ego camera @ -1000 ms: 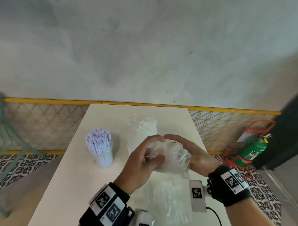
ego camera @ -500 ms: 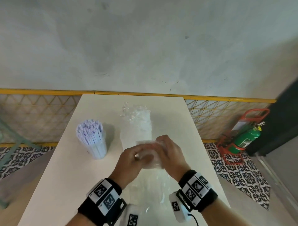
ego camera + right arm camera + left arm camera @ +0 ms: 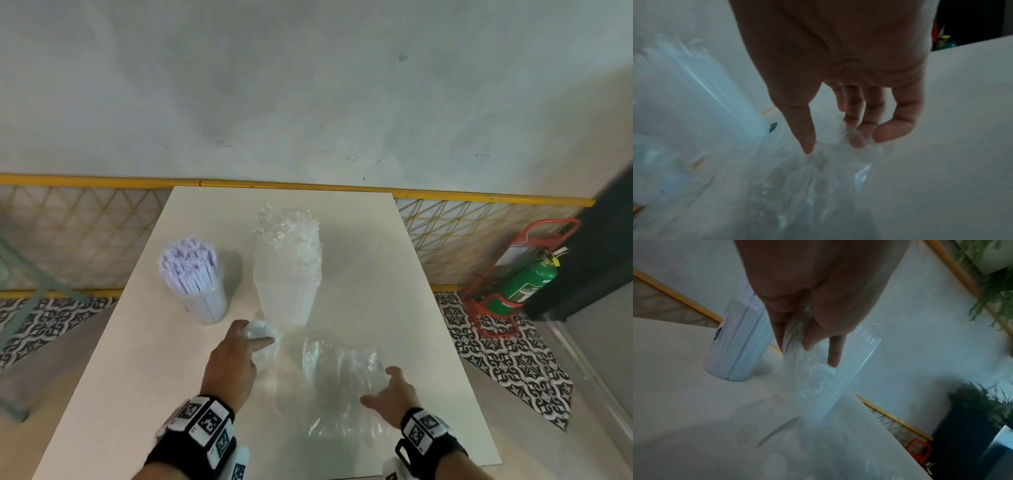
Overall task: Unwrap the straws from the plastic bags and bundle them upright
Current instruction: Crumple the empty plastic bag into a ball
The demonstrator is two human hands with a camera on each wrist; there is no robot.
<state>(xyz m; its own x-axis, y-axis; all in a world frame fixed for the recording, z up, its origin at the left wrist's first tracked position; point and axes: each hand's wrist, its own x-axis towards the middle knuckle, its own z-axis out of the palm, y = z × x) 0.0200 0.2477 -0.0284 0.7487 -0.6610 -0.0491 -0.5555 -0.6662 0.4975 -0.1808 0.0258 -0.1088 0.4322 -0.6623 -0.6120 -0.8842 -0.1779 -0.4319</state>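
A bundle of white straws [image 3: 190, 274] stands upright in a clear cup at the table's left. Beside it stands a clear bag of straws [image 3: 287, 270], crinkled open at the top. My left hand [image 3: 249, 339] grips a crumpled wad of clear plastic [image 3: 262, 331] just in front of that bag; the left wrist view shows the wad of plastic [image 3: 794, 331] pinched between thumb and fingers, near the straw bundle [image 3: 735, 345]. My right hand [image 3: 383, 387] is spread over a flat empty plastic bag [image 3: 339, 383], fingertips [image 3: 888, 129] touching the empty bag [image 3: 830, 172].
The white table [image 3: 370, 260] ends at a yellow-railed mesh fence [image 3: 479, 226] by a grey wall. A green fire extinguisher [image 3: 524, 281] in a red stand sits on the patterned floor to the right. A green chair leg [image 3: 30, 291] shows at left.
Both hands were squeezing the plastic together in the air. They have now parted: the left keeps the wad and has gone down-left, the right has dropped onto the flat bag.
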